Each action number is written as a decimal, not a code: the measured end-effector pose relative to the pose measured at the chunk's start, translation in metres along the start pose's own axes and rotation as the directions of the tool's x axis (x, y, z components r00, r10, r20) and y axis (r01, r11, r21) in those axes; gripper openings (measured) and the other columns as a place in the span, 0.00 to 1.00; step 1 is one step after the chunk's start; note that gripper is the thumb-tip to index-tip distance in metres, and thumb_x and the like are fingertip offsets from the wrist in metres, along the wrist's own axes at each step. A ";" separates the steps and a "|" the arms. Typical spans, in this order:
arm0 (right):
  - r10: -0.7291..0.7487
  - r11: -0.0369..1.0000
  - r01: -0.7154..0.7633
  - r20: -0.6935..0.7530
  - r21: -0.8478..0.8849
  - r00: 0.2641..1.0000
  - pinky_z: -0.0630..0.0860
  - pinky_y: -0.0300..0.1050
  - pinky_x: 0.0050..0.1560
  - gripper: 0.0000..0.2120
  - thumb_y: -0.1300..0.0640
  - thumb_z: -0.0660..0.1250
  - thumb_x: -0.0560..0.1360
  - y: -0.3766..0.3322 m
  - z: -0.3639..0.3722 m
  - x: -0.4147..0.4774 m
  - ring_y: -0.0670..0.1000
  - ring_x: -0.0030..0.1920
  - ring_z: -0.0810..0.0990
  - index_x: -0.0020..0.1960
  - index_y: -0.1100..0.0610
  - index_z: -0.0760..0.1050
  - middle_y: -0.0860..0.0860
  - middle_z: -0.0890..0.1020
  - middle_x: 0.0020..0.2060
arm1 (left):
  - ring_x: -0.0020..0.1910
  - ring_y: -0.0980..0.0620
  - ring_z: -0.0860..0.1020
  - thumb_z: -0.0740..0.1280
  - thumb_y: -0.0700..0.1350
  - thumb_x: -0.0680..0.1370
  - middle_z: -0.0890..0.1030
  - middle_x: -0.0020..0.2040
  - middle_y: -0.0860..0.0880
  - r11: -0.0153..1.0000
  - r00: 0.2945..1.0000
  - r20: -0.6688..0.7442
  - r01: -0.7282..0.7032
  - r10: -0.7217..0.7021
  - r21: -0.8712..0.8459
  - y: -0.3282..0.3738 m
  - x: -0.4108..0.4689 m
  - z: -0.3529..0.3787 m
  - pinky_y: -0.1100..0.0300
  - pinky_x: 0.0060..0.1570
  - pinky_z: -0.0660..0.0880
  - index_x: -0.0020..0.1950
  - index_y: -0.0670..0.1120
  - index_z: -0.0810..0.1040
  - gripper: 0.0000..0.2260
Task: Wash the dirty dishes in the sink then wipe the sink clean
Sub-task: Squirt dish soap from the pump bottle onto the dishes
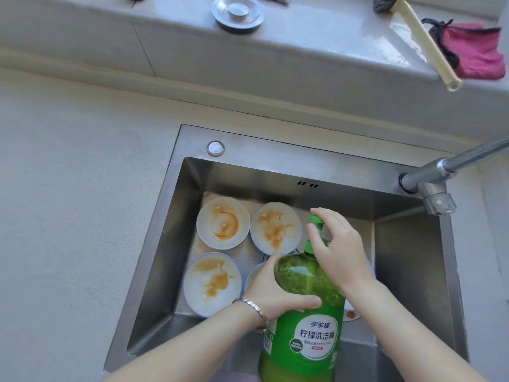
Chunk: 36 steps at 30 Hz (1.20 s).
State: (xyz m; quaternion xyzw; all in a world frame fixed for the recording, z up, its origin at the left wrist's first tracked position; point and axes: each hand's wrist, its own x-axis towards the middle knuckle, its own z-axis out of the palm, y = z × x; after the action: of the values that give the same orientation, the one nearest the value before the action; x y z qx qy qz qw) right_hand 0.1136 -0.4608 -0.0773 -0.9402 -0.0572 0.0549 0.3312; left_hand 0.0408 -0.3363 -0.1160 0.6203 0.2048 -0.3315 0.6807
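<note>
The detergent bottle [305,334] hangs over the sink [192,144], big and near full, so probably heavy and slick. The left hand [271,292] takes its shoulder, grip curled round the plastic. The right hand [338,249] pinches the pump [316,220], fingers on top, thumb alongside. Below, three plates [223,222] lie flat, smeared orange, with more part-hidden behind the bottle.
</note>
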 end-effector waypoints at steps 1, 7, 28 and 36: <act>-0.010 1.000 0.011 -0.033 0.009 0.999 0.58 0.23 0.59 0.14 0.62 0.65 0.75 -0.002 0.001 -0.003 0.44 0.59 0.72 0.61 0.60 0.75 0.52 0.78 0.58 | 0.51 0.56 0.81 0.80 0.52 0.49 0.80 0.54 0.53 0.999 1.000 -0.022 -0.002 0.003 0.036 -0.001 0.002 -0.001 0.53 0.47 0.80 0.61 0.54 0.69 0.42; 0.020 1.000 -0.017 -0.146 0.022 0.989 0.62 0.28 0.58 0.10 0.68 0.64 0.74 -0.005 0.015 -0.009 0.52 0.55 0.77 0.54 0.64 0.78 0.56 0.81 0.52 | 0.52 0.56 0.80 0.80 0.54 0.49 0.80 0.54 0.54 0.997 0.999 -0.037 0.010 -0.008 0.078 -0.006 0.009 -0.002 0.50 0.52 0.78 0.63 0.53 0.68 0.45; 0.079 0.997 -0.079 -0.019 -0.003 0.997 0.61 0.27 0.54 0.11 0.65 0.63 0.75 0.001 0.015 -0.002 0.50 0.57 0.76 0.57 0.61 0.77 0.52 0.79 0.54 | 0.49 0.57 0.81 0.81 0.51 0.52 0.81 0.52 0.52 1.000 1.000 -0.022 0.002 -0.002 0.012 -0.010 0.013 -0.003 0.54 0.47 0.80 0.57 0.55 0.70 0.37; -0.057 0.993 0.045 0.106 0.112 0.993 0.51 0.22 0.64 0.23 0.58 0.64 0.76 -0.045 0.033 -0.004 0.43 0.69 0.61 0.70 0.58 0.65 0.48 0.68 0.67 | 0.44 0.69 0.79 0.79 0.56 0.49 0.80 0.49 0.60 0.990 0.991 -0.115 -0.049 0.064 0.129 -0.006 -0.016 -0.056 0.71 0.42 0.75 0.53 0.62 0.69 0.36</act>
State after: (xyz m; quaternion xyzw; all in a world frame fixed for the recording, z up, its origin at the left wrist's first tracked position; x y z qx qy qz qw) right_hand 0.1019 -0.4061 -0.0740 -0.9145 -0.0962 0.1009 0.3797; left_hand 0.0326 -0.2785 -0.1173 0.6861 0.2061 -0.2869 0.6359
